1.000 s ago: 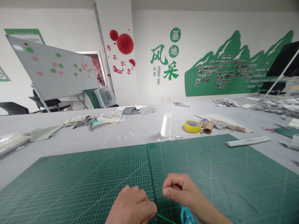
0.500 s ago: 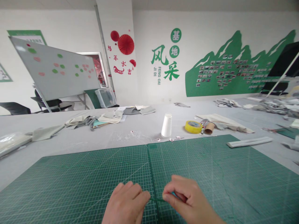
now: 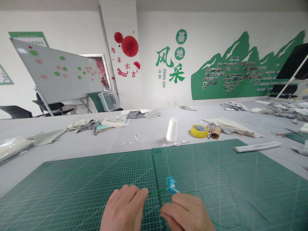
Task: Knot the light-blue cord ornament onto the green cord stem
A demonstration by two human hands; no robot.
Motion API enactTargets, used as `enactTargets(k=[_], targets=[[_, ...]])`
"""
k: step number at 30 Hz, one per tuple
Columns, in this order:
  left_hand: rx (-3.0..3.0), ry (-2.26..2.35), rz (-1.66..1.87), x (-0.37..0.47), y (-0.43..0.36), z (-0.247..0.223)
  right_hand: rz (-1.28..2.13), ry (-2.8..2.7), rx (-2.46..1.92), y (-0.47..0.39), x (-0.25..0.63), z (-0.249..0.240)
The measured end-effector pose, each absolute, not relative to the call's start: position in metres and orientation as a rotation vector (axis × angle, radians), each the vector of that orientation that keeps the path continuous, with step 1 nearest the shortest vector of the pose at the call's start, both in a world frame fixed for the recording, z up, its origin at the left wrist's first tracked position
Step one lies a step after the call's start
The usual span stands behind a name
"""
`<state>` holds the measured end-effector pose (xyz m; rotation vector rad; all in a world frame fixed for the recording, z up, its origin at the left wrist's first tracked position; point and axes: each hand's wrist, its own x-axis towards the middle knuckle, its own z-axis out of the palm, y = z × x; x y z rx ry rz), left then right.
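Observation:
A small bright blue flower-like piece (image 3: 171,184) with whitish, bead-like spots shows above the cutting mats at lower centre. Its thin green stem (image 3: 157,192) runs left from it into the fingertips of my left hand (image 3: 124,208), which is closed on it. My right hand (image 3: 189,211) is just below the blue piece, thumb and fingers pinched together. What sits in that pinch is hidden. Loose green thread (image 3: 231,183) curves over the right mat, and some of it comes out beside my right hand.
Two green gridded cutting mats (image 3: 84,179) lie side by side on the grey table (image 3: 141,128). Beyond them stand a white thread cone (image 3: 172,130), a yellow tape roll (image 3: 199,131) and a cardboard tube (image 3: 215,132). A rolled pale cloth (image 3: 257,146) rests on the right mat's edge.
The blue piece, mostly covered by my right hand before, now shows in front of it. My right hand has moved down and slightly left; my left hand has shifted a little left.

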<state>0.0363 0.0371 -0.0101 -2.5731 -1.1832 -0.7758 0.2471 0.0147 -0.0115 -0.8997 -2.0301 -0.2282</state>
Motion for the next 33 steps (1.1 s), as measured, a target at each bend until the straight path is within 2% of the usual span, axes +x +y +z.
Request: enactTargets(k=[15, 19, 27, 33], targets=[[-2.597, -1.242, -0.814, 0.033, 0.038, -0.010, -0.195, -1.952, -0.907, 0.019, 0.239, -0.035], [-2.633, -1.294, -0.935, 0.033, 0.038, -0.009, 0.061, -2.048, -0.929, 0.016, 0.243, -0.032], [-2.792, -1.320, -1.171, 0.038, 0.040, -0.005, 0.668, -1.858, -1.165, 0.019, 0.246, -0.036], [-2.921, -1.193, -1.150, 0.043, 0.038, 0.001, 0.942, -1.592, -1.197, 0.021, 0.250, -0.032]])
